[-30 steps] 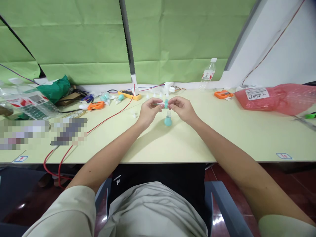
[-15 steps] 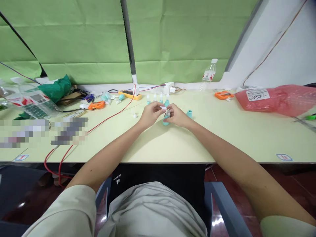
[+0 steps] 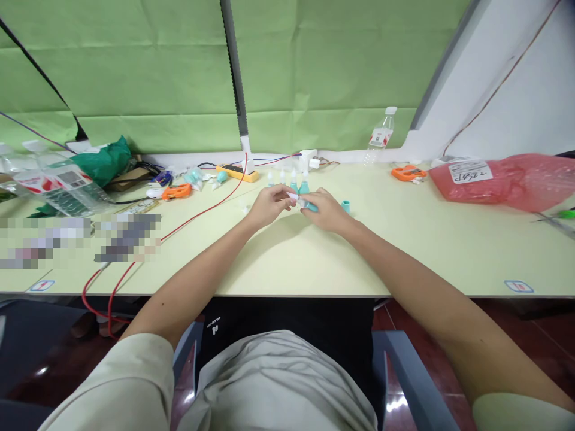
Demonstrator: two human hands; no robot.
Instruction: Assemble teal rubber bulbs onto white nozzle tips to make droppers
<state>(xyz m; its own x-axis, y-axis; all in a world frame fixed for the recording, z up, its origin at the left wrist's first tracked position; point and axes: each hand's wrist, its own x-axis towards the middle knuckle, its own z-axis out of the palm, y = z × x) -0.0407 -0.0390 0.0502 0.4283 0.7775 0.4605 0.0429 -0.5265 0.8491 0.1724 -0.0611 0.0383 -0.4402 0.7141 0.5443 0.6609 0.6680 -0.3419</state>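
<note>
Over the middle of the table my left hand (image 3: pixel 268 206) is closed, its fingertips pinching a small white tip (image 3: pixel 293 196). Close beside it my right hand (image 3: pixel 327 209) wraps around a small teal bottle-like piece (image 3: pixel 311 207), which lies tilted with its end toward the left. The white tip and the teal piece meet between the two hands; whether they are joined I cannot tell. Just behind the hands stand several similar teal pieces with white pointed tips (image 3: pixel 294 178), partly covered by the fingers. A teal cup-shaped part (image 3: pixel 345 206) sits right of my right hand.
A yellow multimeter (image 3: pixel 238 172) and teal parts in clear plastic (image 3: pixel 194 178) lie back left. Orange tools (image 3: pixel 176 191) (image 3: pixel 408 173) lie on both sides. A red wire (image 3: pixel 202 212) crosses the left. A plastic bottle (image 3: pixel 380 136) and red bag (image 3: pixel 503 182) are right.
The teal piece has gone from upright below my right hand to tilted sideways in its grip. My left hand has shifted slightly left and still pinches the white tip.
</note>
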